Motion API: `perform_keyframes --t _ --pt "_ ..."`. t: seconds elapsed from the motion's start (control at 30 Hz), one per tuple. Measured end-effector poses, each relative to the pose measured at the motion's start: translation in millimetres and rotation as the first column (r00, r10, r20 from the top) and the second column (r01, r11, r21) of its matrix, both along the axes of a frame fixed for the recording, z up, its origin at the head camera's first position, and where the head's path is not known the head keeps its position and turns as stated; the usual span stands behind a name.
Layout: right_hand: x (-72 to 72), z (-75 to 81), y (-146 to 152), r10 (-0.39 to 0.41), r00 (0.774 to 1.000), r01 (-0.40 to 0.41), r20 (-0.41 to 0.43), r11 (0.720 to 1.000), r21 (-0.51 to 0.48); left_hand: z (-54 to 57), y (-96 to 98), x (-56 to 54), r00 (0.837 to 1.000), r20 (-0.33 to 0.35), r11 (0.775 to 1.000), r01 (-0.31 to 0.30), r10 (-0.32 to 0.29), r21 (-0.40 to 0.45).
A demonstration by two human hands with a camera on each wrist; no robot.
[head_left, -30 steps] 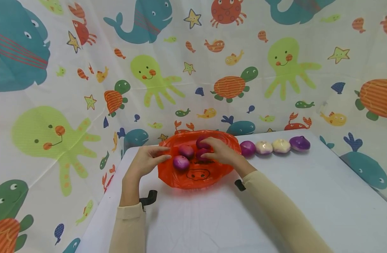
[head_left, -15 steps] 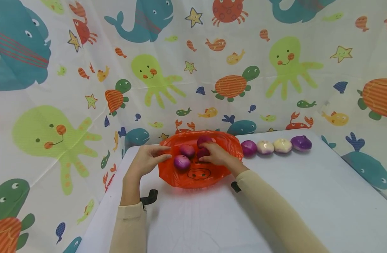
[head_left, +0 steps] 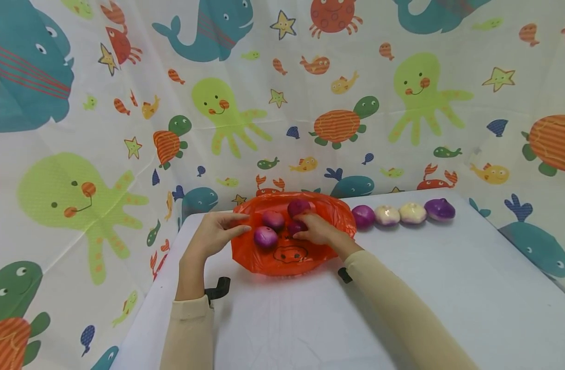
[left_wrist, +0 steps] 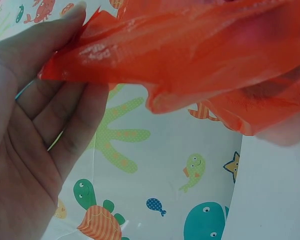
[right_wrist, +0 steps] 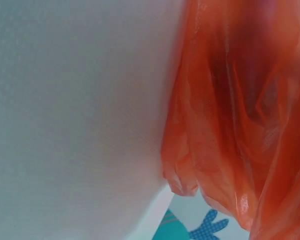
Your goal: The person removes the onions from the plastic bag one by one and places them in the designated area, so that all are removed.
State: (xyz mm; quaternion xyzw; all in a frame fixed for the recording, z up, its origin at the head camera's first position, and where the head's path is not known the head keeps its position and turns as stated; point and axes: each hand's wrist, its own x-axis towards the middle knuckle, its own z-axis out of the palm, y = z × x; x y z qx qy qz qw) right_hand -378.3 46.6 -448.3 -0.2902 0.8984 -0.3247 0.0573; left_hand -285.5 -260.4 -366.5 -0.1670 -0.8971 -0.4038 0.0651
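An orange-red plastic bag with a printed pig face lies spread on the table, with several purple onions resting in it. My left hand holds the bag's left edge. In the left wrist view, the bag's corner passes between thumb and fingers. Inside the bag, the fingers of my right hand curl round a dark purple onion, partly covering it. Another onion sits just behind that one, while two more, an upper onion and a lower onion, lie to the left. The right wrist view shows bag folds, not the fingers.
Right of the bag runs a row: a purple onion, two cream-coloured bulbs, the left bulb and right bulb, then a purple pointed bulb. A sea-animal curtain hangs behind and beside the white table.
My right hand has moved down from the rear onion toward the front one, and its fingers are more curled. The left hand stays at the bag's edge.
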Motion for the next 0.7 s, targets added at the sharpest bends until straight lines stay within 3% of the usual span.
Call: perform_keyframes --t 0.43,0.7 --pt "9.5 8.2 -4 0.024 0.99 -0.031 0.142 0.999 0.045 1.2 0.2 0.3 1.0 0.002 1.0 -0.001 0.001 0.002" --pt "12.5 6.0 -2 0.044 0.997 -0.047 0.057 0.998 0.047 0.9 0.2 0.5 1.0 -0.009 1.0 0.007 -0.007 -0.003"
